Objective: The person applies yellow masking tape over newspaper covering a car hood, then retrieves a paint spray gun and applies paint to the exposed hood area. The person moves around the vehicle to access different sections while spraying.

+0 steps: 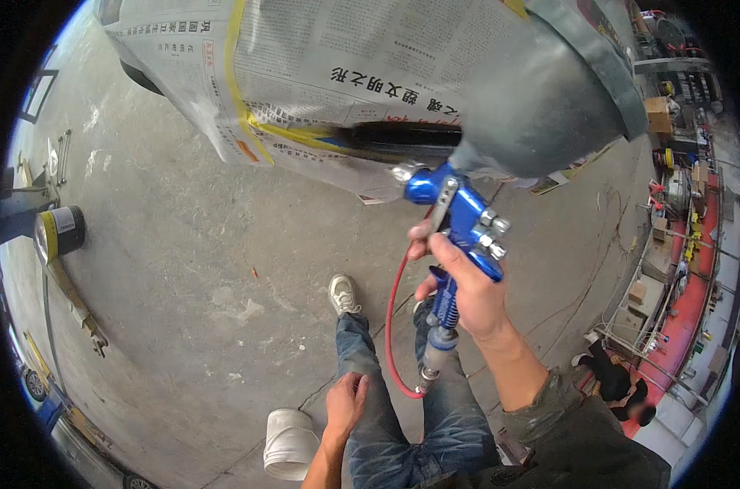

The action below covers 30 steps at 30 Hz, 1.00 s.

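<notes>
My right hand (477,295) grips a blue spray gun (468,208) by its handle, with fingers at the trigger. A large grey cup (541,102) sits on the gun and hides part of the work behind it. From the handle's lower end a red air hose (393,326) loops upward. The gun's nozzle is close to a glossy black strip (403,137) left bare between newspaper sheets (305,61) covering a large rounded body. Yellow masking tape (235,77) runs along the paper edges. My left hand (347,401) is loosely curled by my left thigh, with nothing visible in it.
A white bucket (291,444) stands on the concrete floor beside my left leg. Farther left are a dark can with a yellow band (59,232) and a metal lift arm (77,306). Cluttered shelving (680,212) lines the right. A person (618,383) is low at the right.
</notes>
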### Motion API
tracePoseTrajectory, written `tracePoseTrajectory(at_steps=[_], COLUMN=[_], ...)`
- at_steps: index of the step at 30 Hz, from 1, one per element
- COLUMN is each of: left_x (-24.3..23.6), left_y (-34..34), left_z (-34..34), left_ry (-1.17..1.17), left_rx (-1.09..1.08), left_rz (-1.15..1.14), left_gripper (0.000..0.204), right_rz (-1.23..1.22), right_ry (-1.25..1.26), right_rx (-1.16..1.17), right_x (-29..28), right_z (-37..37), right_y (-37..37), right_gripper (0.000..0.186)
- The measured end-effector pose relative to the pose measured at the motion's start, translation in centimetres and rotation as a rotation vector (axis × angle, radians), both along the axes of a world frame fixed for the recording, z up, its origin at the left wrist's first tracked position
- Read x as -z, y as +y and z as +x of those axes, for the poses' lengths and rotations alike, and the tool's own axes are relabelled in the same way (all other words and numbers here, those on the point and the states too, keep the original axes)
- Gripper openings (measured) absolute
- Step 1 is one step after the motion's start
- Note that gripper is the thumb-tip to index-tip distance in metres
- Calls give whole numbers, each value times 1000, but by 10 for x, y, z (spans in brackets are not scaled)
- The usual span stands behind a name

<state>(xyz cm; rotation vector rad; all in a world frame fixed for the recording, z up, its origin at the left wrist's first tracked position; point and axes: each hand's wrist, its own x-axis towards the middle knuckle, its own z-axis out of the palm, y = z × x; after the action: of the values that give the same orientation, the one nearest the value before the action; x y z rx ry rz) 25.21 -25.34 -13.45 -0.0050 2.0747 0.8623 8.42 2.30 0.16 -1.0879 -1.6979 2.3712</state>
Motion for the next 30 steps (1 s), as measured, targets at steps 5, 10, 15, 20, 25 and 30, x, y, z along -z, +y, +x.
tracePoseTrajectory(at_steps=[5, 10, 15, 20, 25, 30], left_x=[1, 1, 1, 1, 1, 4], left_y=[4, 11, 20, 28, 35, 44], left_z=[-3, -5, -5, -5, -5, 0], left_ry=[14, 20, 13, 27, -4, 2], left_rx=[-1, 29, 84, 68, 63, 137], left_rz=[8, 2, -20, -2, -11, -24], left_gripper=[24, 26, 27, 27, 27, 27], right_rz=[-60, 68, -70, -126, -41, -24], right_ry=[2, -39, -14, 20, -14, -22], right_rx=[-28, 39, 54, -24, -25, -24], right_x=[9, 15, 11, 17, 33, 41], right_z=[-12, 1, 10, 4, 15, 27], right_y=[5, 25, 30, 35, 60, 91], right_gripper=[20, 20, 22, 17, 22, 21])
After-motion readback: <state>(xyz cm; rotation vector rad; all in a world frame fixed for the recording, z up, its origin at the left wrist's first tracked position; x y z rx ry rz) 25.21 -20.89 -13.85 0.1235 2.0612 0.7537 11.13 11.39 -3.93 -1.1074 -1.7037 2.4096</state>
